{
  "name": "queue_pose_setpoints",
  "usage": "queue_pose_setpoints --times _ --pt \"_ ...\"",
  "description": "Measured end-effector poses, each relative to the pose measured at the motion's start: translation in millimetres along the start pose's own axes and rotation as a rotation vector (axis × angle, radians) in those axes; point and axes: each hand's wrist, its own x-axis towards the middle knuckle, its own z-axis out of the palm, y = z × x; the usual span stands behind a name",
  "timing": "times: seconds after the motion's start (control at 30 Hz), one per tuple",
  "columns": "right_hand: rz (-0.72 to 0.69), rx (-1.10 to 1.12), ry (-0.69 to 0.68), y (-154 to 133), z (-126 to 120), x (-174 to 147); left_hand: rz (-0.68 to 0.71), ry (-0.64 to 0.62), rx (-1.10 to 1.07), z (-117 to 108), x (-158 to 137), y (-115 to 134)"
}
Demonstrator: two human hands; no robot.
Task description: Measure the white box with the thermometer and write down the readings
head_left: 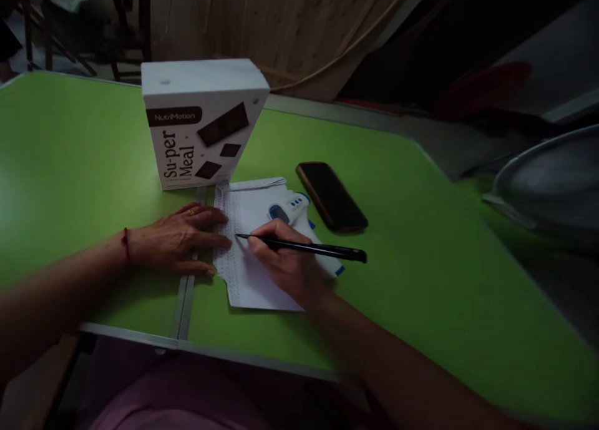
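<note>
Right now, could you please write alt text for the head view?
The right hand holds a pen over paper on a green table, the left hand at the paper's left edge. A white device lies by the right hand, with a phone and upright box beyond.

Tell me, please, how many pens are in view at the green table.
1: the black pen in the right hand, its tip at the white paper. Another could be hidden behind the NutriMotion Su-per Meal box.

Glossy plastic pen (327,250), matt paper (262,288), smooth tabletop (421,280) — metal edging (128,335)
</note>
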Motion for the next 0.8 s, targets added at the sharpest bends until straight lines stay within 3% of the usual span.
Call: queue_pose_setpoints --times 0.57,0.8 --pt "-0.090 -0.046 -0.022 4.4 -0.8 -0.4 0.023 0.004 -0.006 1.0 -0.2 -2.2" --pt "-0.084 -0.021 0.071 5.8 1.7 -1.4 0.020 0.007 -0.007 1.0 -0.1 -2.5"
